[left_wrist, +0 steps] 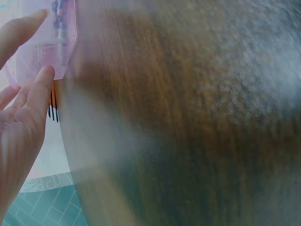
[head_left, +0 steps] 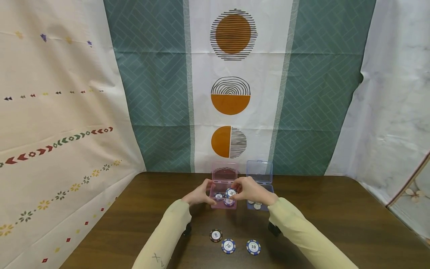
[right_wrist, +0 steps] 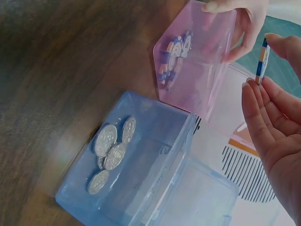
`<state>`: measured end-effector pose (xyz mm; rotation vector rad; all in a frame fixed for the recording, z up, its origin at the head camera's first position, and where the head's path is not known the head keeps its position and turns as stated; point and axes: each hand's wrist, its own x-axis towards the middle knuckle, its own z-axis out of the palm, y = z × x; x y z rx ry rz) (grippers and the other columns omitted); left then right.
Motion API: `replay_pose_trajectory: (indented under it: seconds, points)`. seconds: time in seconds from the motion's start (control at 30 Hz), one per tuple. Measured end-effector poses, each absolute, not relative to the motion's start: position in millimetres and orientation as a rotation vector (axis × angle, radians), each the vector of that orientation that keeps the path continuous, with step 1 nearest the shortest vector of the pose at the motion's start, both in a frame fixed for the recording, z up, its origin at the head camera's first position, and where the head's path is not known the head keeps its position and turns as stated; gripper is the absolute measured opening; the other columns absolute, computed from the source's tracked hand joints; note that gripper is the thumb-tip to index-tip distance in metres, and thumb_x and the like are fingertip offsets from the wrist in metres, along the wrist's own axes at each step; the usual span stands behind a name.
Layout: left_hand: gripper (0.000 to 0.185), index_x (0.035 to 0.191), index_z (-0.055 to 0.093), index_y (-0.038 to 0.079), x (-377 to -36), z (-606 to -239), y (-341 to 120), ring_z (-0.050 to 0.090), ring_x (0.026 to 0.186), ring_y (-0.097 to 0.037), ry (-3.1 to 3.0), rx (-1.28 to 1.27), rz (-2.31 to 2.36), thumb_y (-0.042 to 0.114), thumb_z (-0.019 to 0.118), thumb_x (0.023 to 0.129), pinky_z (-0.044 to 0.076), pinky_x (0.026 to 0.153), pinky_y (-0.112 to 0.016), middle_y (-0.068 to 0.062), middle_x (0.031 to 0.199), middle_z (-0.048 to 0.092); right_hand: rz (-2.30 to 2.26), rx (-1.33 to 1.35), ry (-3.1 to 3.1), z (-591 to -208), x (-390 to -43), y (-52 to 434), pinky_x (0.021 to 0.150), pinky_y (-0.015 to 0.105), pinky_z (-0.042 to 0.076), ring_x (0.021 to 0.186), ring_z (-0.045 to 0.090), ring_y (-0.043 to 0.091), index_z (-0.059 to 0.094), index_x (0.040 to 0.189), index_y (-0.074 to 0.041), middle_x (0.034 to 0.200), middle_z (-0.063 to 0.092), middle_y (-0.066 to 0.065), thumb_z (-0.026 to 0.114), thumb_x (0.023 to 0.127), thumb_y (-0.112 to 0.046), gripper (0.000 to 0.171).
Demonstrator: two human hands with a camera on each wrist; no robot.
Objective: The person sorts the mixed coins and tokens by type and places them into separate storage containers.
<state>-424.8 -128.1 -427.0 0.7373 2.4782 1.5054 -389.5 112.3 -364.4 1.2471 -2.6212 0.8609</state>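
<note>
- The right hand is pinching a blue-and-white poker chip edge-on between thumb and fingertips, and is holding it just above the open pink box.
- The left hand is resting against the pink box's left side, its fingers lying fairly straight along the wall and its thumb touching the far edge; it is steadying the box rather than gripping it.
- The pink box is sitting on the dark wooden table with its lid standing open behind it; several chips are lying inside.
- A blue box is standing just beside the pink one, on its right, lid likewise raised; silver coins are lying on its floor.
- Three chips are lying in a loose row on the table near the person, well apart from both boxes.
- Patterned cloths are hanging behind and beside the table.
</note>
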Motion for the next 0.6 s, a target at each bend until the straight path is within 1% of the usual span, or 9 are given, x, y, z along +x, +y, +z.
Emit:
replay_pose_trajectory:
  seconds: [0.2,0.33,0.6]
  points:
    - [0.071,0.125,0.028,-0.003,-423.9,-426.8,-128.0,0.032,0.122,-0.039,2.49,0.766,1.49,-0.002,0.074,0.071,0.026,0.097,-0.05,-0.025,0.13,0.037,0.89,1.205,-2.622,-365.5,-396.8,107.2,0.064,0.023,0.048,0.068,0.054,0.011,0.063,0.093,0.0,0.08,0.06,0.002,0.075,0.074,-0.016,0.028]
    - [0.072,0.125,0.028,-0.003,-424.9,-428.5,-127.8,0.033,0.121,-0.039,2.499,0.776,1.483,-0.001,0.075,0.07,0.03,0.095,-0.049,-0.025,0.13,0.037,0.899,1.178,-2.624,-369.2,-402.2,101.7,0.063,0.022,0.047,0.067,0.054,0.009,0.064,0.093,0.0,0.079,0.06,0.002,0.075,0.074,-0.016,0.027]
    - [0.073,0.125,0.029,0.001,-426.4,-429.1,-127.8,0.034,0.121,-0.037,2.518,0.736,1.455,0.003,0.076,0.069,0.034,0.092,-0.048,-0.022,0.131,0.036,0.912,1.137,-2.642,-371.3,-409.2,86.6,0.064,0.022,0.048,0.068,0.056,0.01,0.064,0.09,-0.001,0.079,0.061,0.0,0.075,0.075,-0.019,0.026]
